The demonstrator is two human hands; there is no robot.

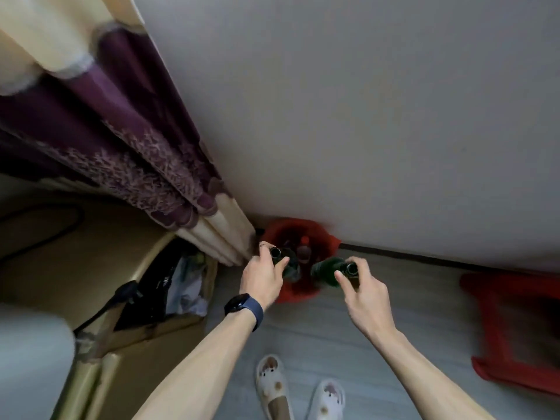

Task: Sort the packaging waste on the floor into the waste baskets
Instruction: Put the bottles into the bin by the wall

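A red waste basket stands against the white wall, with several bottles inside, one with a red cap. My left hand grips the neck of a dark green glass bottle that hangs upright over the basket. My right hand pinches the neck of a second dark green bottle, tilted with its body over the basket's near rim. Both bottle mouths are open and point toward me.
A cardboard box holding paper and plastic waste sits left of the basket, beside a beige cabinet. A purple and cream curtain hangs at the left. A red plastic stool stands at the right. My slippered feet are on the grey floor.
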